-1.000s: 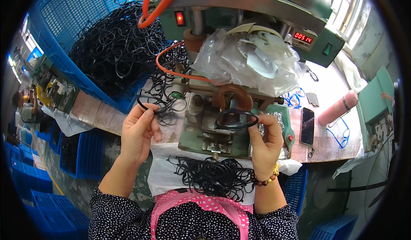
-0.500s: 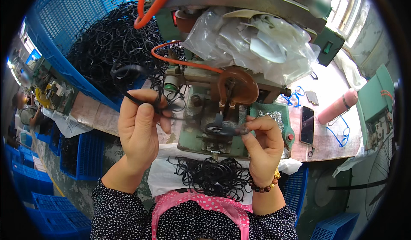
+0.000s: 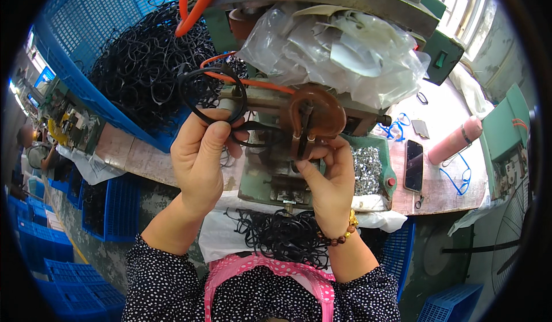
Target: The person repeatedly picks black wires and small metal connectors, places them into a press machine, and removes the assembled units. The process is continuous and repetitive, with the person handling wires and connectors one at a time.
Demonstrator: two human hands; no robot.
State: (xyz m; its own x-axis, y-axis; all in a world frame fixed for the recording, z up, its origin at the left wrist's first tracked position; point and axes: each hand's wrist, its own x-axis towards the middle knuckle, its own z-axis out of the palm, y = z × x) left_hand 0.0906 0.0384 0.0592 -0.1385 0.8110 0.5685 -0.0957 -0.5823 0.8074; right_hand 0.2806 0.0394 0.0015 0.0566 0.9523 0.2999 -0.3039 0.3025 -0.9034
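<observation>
My left hand (image 3: 202,152) is raised in front of a green bench machine (image 3: 270,172) and pinches a black rubber loop (image 3: 198,92) that curls above my fingers. My right hand (image 3: 328,178) holds the other end of a black band (image 3: 303,131) up against the machine's round copper-coloured head (image 3: 313,112). A strand of black band runs between the two hands. An orange hose (image 3: 247,82) crosses behind the loop. A pile of black loops (image 3: 282,236) lies on a white sheet in my lap.
A large blue crate (image 3: 75,52) heaped with black loops (image 3: 138,63) stands at the left. Crumpled clear plastic (image 3: 339,52) covers the machine top. A tray of small metal clips (image 3: 368,170), a phone (image 3: 413,165) and a pink bottle (image 3: 457,141) lie right. Blue crates (image 3: 34,241) stack on the floor.
Both hands have risen closer to the machine head. The left hand lifted its loop higher, and the right hand moved the band from the machine base up to the copper head.
</observation>
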